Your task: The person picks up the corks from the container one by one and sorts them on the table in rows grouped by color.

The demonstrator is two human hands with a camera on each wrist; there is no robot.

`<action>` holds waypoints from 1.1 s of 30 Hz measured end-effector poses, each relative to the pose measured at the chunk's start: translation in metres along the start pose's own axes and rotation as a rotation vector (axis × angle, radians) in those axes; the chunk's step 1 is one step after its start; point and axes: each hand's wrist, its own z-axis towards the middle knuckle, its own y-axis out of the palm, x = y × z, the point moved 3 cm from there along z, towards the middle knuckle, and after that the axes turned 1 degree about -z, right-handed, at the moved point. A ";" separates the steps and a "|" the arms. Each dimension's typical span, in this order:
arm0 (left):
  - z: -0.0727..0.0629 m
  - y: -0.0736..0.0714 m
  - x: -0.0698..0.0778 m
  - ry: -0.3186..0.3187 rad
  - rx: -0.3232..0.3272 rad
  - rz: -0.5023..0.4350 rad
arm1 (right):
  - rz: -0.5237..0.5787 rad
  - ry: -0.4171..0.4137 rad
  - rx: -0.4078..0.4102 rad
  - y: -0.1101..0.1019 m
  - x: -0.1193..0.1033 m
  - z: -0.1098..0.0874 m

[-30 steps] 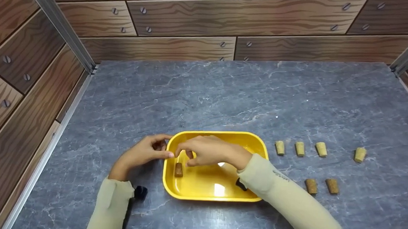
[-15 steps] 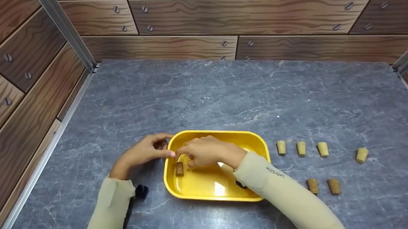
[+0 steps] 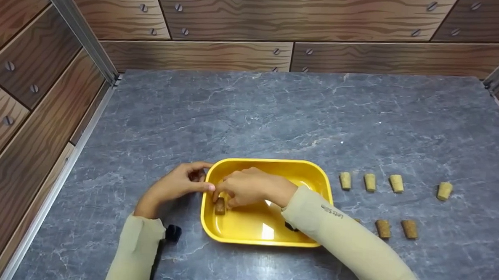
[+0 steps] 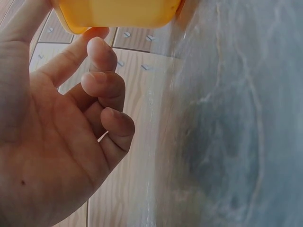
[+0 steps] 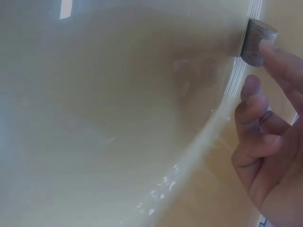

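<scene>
A yellow plastic tray (image 3: 266, 243) stands on the table, with a brown tapered cork (image 3: 220, 206) lying inside near its left wall. My left hand (image 3: 176, 185) grips the tray's left side, thumb on the rim and index finger at the back corner. In the left wrist view the other fingers of that left hand (image 4: 71, 127) curl loosely under the tray (image 4: 118, 12). My right hand (image 3: 247, 186) reaches down into the tray. One fingertip touches the end of the cork (image 5: 255, 35) in the right wrist view, while the right hand's (image 5: 274, 142) other fingers bend loosely beside it.
To the right of the tray, several pale corks form a row, including a pale cork (image 3: 370, 182) and one farther right (image 3: 444, 191). Nearer me lie brown corks (image 3: 383, 228), one partly hidden by my right sleeve (image 3: 346, 241). Wood-patterned walls (image 3: 233, 19) enclose the table (image 3: 242, 110).
My right hand has shifted slightly toward me and its fingertip has come down to the cork. The right sleeve has moved left, uncovering part of another brown cork. My left hand stays put.
</scene>
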 end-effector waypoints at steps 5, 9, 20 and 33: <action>-0.001 0.000 0.001 0.000 -0.001 -0.004 | -0.021 0.009 0.024 0.000 -0.001 -0.001; -0.001 0.001 0.002 0.011 -0.002 -0.005 | -0.060 0.031 0.046 -0.001 0.000 -0.004; -0.001 0.000 0.001 -0.006 -0.001 -0.018 | -0.073 0.202 0.031 -0.006 0.013 -0.019; 0.000 0.001 0.000 -0.002 0.000 -0.019 | -0.051 0.057 -0.042 -0.008 0.012 -0.027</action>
